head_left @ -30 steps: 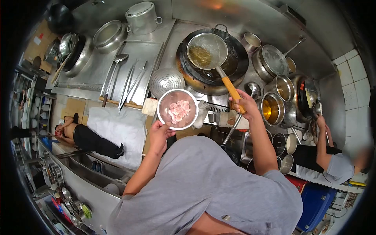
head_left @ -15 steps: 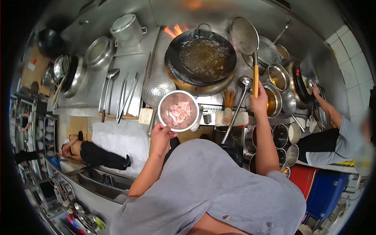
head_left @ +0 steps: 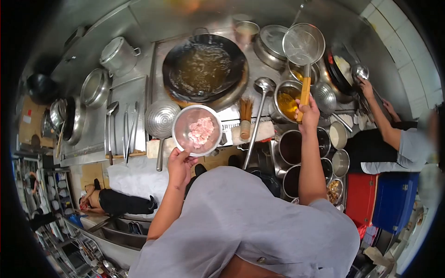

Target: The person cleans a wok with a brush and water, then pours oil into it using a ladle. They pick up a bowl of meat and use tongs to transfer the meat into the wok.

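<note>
My left hand point(head_left: 180, 163) grips the near rim of a steel bowl point(head_left: 182, 121) holding pink raw meat point(head_left: 200, 130), in front of the stove edge. My right hand point(head_left: 308, 112) is closed on the yellow handle of a mesh strainer point(head_left: 303, 44), whose basket hangs over the steel pots to the right of the wok. The big black wok point(head_left: 203, 69) holds brownish oil and sits just beyond the bowl.
A ladle point(head_left: 259, 99) leans by an oil pot point(head_left: 288, 99). A perforated skimmer point(head_left: 161, 119), tongs and spoons lie to the left. Several pots stand at right, where another person point(head_left: 394, 139) works at a wok. Someone lies on the floor at left.
My right hand has swung the strainer from over the wok to the right, above the pots. The bowl of meat stays in my left hand. The flames behind the wok are gone from view.
</note>
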Demonstrator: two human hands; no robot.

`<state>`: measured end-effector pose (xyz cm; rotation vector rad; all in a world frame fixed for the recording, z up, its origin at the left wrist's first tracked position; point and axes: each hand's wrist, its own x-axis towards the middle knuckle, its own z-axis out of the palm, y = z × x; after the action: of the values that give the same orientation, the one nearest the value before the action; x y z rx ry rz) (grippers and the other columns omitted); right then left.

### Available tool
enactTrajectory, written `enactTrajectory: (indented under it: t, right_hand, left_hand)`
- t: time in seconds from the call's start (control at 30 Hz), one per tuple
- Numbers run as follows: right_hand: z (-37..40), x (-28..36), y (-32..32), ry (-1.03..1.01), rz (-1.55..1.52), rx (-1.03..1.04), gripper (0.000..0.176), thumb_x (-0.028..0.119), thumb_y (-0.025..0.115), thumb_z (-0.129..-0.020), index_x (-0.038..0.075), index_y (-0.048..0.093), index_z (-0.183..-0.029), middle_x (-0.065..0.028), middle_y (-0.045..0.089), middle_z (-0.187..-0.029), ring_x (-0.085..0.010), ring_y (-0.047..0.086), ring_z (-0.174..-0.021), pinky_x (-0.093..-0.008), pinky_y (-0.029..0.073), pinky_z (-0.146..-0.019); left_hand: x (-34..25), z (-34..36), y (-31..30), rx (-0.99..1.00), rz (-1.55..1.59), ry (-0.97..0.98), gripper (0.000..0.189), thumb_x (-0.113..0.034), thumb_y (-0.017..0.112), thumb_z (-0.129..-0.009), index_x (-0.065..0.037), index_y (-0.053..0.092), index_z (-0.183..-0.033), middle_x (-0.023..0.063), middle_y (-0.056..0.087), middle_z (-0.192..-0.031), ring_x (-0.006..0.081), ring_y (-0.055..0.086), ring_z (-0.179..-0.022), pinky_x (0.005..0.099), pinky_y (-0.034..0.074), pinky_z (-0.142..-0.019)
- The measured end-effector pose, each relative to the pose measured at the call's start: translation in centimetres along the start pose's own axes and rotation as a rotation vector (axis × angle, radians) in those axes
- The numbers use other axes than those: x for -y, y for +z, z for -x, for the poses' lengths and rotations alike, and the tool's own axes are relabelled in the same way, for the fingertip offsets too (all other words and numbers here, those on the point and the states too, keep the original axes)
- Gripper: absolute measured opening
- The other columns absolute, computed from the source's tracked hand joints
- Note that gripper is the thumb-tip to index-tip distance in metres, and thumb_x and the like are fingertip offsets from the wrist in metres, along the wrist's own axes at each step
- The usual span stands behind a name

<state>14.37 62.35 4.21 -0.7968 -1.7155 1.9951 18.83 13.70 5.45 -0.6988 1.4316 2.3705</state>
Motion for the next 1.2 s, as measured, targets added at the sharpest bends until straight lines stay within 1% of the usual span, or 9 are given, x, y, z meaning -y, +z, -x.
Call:
enactTrajectory:
  t: [0.1, 0.27, 0.33, 0.4, 0.43, 0.53, 0.67, 0.93, 1.2]
  right_hand:
    - [-1.1, -0.7, -3.5, 0.165, -0.443, 0.048, 0.061, -0.004, 0.051, -0.092, -0.001, 0.04, -0.152, -0.0278, 0.068, -0.115, -0.023, 0.062, -0.068, -0.0326, 0.053, -0.055]
    - [-1.9, -1.4, -8.6, 0.341, -0.481, 0.218, 0.053, -0.002, 0.054, -0.091, -0.004, 0.045, -0.144, -0.0261, 0.069, -0.111, -0.0236, 0.064, -0.072, -0.0336, 0.058, -0.062]
    - [-1.2, 0.0, -8.9, 0.282, 0.253, 0.05, 0.057, 0.003, 0.061, -0.092, -0.006, 0.047, -0.146, -0.027, 0.066, -0.121, -0.0276, 0.068, -0.089, -0.0375, 0.06, -0.077]
    - [-2.1, -2.1, -9.9, -0.421, 1.147, -0.303, 0.064, 0.007, 0.069, -0.091, -0.005, 0.047, -0.15, -0.0251, 0.061, -0.133, -0.0301, 0.066, -0.108, -0.0402, 0.056, -0.094]
    - [-1.3, -0.8, -8.5, -0.452, 1.01, -0.308, 0.065, 0.008, 0.071, -0.091, -0.002, 0.047, -0.151, -0.0248, 0.06, -0.137, -0.0283, 0.063, -0.115, -0.0408, 0.053, -0.098]
    - [1.5, 2.8, -2.4, -0.397, 0.588, -0.207, 0.063, 0.008, 0.073, -0.093, 0.003, 0.05, -0.151, -0.0171, 0.063, -0.132, -0.0235, 0.062, -0.111, -0.039, 0.051, -0.099]
    - [4.5, -0.2, 7.7, -0.312, 0.469, 0.308, 0.056, 0.002, 0.071, -0.094, 0.005, 0.054, -0.148, -0.0116, 0.066, -0.126, -0.016, 0.064, -0.103, -0.0304, 0.053, -0.092]
    - [19.8, -3.0, 33.7, -0.037, 0.313, 1.139, 0.052, -0.002, 0.067, -0.094, 0.002, 0.057, -0.144, -0.0089, 0.068, -0.123, -0.0123, 0.063, -0.106, -0.0284, 0.052, -0.093]
    - [32.1, -18.1, 58.0, 0.616, 0.485, 1.324, 0.052, 0.012, 0.069, -0.094, 0.004, 0.052, -0.143, -0.0156, 0.07, -0.118, -0.0237, 0.071, -0.092, -0.0353, 0.057, -0.085]
  left_hand:
    - [0.4, -0.2, 0.9, 0.032, 0.003, -0.025, 0.008, -0.011, 0.065, -0.101, -0.011, 0.059, -0.096, 0.005, 0.07, -0.091, 0.0152, 0.068, -0.077, 0.03, 0.058, -0.069]
    - [0.4, 0.0, 1.5, 0.051, -0.004, -0.054, 0.009, -0.015, 0.063, -0.101, -0.012, 0.062, -0.109, 0.0021, 0.07, -0.101, 0.0147, 0.068, -0.084, 0.0279, 0.058, -0.074]
    - [-0.2, 0.6, 2.1, 0.017, 0.023, -0.044, 0.006, -0.012, 0.064, -0.101, -0.009, 0.059, -0.101, 0.0058, 0.07, -0.094, 0.0154, 0.068, -0.078, 0.0289, 0.059, -0.071]
    - [-0.2, 0.4, 0.9, -0.017, 0.019, -0.025, 0.005, -0.011, 0.063, -0.101, -0.009, 0.059, -0.102, 0.0064, 0.07, -0.094, 0.0158, 0.068, -0.078, 0.0296, 0.059, -0.072]
    - [-0.1, 0.3, 0.3, -0.011, 0.013, -0.021, 0.005, -0.011, 0.063, -0.101, -0.009, 0.059, -0.102, 0.0066, 0.07, -0.094, 0.016, 0.068, -0.079, 0.0304, 0.058, -0.072]
    - [-0.5, 0.7, -1.6, -0.064, 0.014, 0.008, 0.004, -0.011, 0.062, -0.102, -0.009, 0.059, -0.102, 0.0066, 0.071, -0.093, 0.0164, 0.069, -0.079, 0.0326, 0.057, -0.074]
    - [-0.9, 1.3, -5.2, -0.138, 0.121, 0.068, 0.006, -0.013, 0.064, -0.102, -0.009, 0.06, -0.103, 0.0054, 0.072, -0.095, 0.0161, 0.069, -0.08, 0.0321, 0.057, -0.075]
    - [-2.3, 2.6, -19.1, -0.258, 0.288, 0.15, 0.013, -0.01, 0.069, -0.099, -0.007, 0.057, -0.094, 0.0064, 0.068, -0.09, 0.0171, 0.069, -0.073, 0.0309, 0.06, -0.067]
    - [-2.3, 7.0, -33.7, -0.528, 0.206, 0.138, 0.017, -0.006, 0.069, -0.098, -0.007, 0.056, -0.086, 0.0068, 0.067, -0.082, 0.0159, 0.069, -0.067, 0.028, 0.06, -0.058]
